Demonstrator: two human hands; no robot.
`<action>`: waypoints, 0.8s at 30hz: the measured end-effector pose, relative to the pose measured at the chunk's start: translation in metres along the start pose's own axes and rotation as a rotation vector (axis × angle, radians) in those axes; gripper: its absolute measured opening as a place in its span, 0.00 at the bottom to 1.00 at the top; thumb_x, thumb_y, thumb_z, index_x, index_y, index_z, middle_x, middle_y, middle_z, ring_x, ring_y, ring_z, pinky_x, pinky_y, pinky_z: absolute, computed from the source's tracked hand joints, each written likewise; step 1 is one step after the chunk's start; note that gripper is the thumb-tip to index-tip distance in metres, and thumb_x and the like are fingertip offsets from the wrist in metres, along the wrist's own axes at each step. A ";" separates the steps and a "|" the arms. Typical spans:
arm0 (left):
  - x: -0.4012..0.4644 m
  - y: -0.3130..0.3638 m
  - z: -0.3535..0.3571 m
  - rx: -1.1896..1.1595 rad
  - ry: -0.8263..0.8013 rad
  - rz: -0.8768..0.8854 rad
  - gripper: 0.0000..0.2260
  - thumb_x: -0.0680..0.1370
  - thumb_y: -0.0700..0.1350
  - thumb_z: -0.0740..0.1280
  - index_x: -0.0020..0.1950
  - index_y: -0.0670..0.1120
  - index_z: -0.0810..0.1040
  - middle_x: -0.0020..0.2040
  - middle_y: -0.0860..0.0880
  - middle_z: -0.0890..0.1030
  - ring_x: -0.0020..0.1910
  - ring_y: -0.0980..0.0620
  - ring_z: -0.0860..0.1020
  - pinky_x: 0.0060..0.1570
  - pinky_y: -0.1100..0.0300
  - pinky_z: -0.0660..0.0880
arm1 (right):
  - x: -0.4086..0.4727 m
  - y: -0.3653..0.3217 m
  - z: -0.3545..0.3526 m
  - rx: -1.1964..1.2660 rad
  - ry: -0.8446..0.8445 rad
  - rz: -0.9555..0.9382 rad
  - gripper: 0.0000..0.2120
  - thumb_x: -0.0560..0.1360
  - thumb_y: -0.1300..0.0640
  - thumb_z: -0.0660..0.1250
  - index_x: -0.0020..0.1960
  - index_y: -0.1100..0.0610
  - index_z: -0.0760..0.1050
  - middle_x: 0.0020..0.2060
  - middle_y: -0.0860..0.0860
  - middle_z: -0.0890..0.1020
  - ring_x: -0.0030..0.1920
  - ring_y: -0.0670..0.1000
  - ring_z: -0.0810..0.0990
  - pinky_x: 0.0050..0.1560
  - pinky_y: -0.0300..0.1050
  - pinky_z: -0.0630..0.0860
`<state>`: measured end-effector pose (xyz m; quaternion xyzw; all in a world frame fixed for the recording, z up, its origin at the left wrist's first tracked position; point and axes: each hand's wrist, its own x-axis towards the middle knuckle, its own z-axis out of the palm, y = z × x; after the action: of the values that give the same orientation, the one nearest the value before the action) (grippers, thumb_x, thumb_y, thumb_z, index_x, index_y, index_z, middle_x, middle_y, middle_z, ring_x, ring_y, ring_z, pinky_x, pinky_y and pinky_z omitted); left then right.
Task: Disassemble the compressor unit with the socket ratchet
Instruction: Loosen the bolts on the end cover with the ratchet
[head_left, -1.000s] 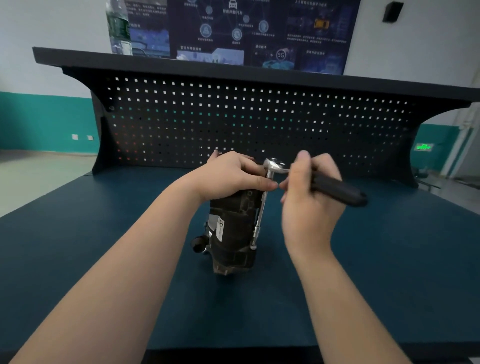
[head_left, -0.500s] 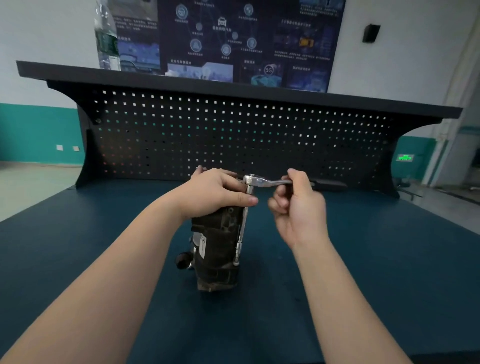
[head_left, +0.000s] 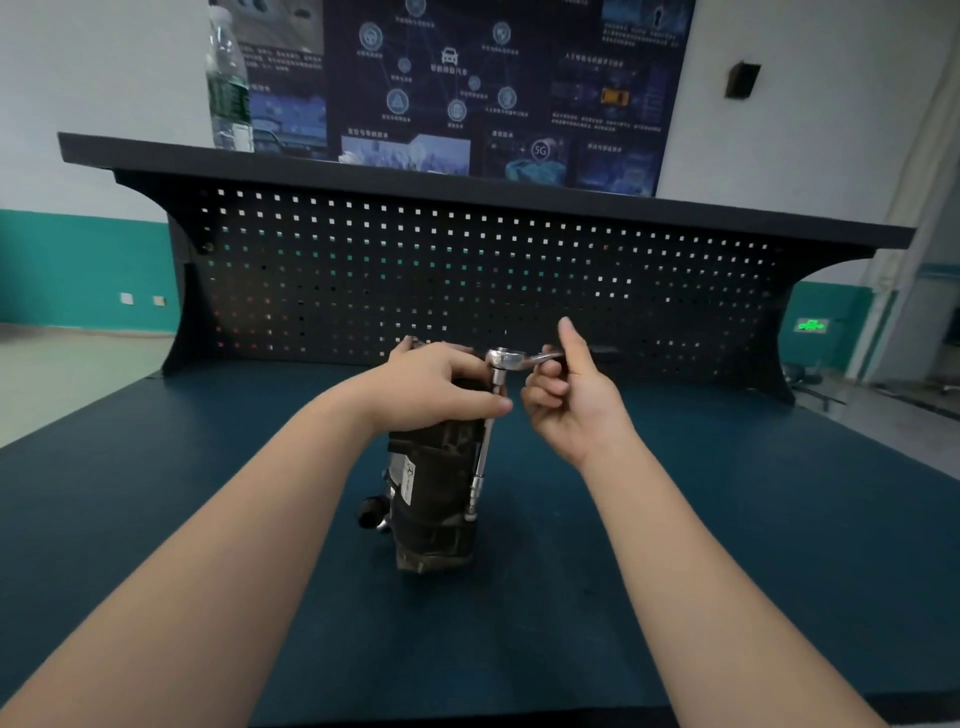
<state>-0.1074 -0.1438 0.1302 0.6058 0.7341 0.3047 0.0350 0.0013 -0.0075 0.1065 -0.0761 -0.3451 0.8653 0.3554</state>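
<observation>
A dark compressor unit (head_left: 435, 499) stands upright on the blue bench top. My left hand (head_left: 434, 387) grips its top, thumb against the extension bar. A chrome socket ratchet (head_left: 506, 359) with a long extension (head_left: 484, 452) runs down the unit's right side to a fastener near its lower part. My right hand (head_left: 569, 397) holds the ratchet handle just right of the head, fingers curled round it and thumb up; most of the handle is hidden behind the hand.
The blue bench top (head_left: 727, 545) spreads wide on both sides. A black pegboard back panel (head_left: 467, 280) rises behind the unit, with a shelf above carrying a water bottle (head_left: 228, 83). A poster hangs on the wall.
The ratchet handle has swung away from me, from pointing right and toward me to pointing right along the pegboard. My right hand followed it. My left hand stayed on the compressor top.
</observation>
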 end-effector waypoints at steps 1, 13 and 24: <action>0.000 0.000 0.000 -0.010 0.004 -0.007 0.05 0.76 0.60 0.66 0.41 0.65 0.79 0.62 0.64 0.76 0.65 0.61 0.68 0.75 0.46 0.38 | 0.002 -0.001 -0.002 -0.026 -0.006 0.019 0.15 0.77 0.49 0.67 0.40 0.58 0.70 0.22 0.48 0.70 0.19 0.42 0.65 0.18 0.34 0.62; 0.001 -0.004 0.000 -0.180 0.006 0.003 0.04 0.75 0.56 0.70 0.45 0.60 0.85 0.60 0.61 0.79 0.65 0.58 0.72 0.75 0.43 0.52 | 0.004 -0.010 0.008 -0.111 -0.085 0.135 0.13 0.80 0.55 0.62 0.37 0.56 0.69 0.20 0.46 0.67 0.18 0.42 0.60 0.19 0.33 0.57; -0.005 -0.006 -0.006 -0.197 -0.048 0.003 0.07 0.76 0.55 0.69 0.47 0.56 0.85 0.49 0.73 0.77 0.61 0.65 0.72 0.76 0.42 0.48 | -0.013 0.004 0.013 -0.167 -0.238 -0.263 0.23 0.80 0.60 0.59 0.26 0.53 0.71 0.18 0.48 0.69 0.17 0.44 0.62 0.20 0.36 0.60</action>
<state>-0.1142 -0.1514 0.1304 0.6075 0.6987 0.3609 0.1118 0.0036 -0.0247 0.1123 0.0430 -0.4624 0.7826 0.4146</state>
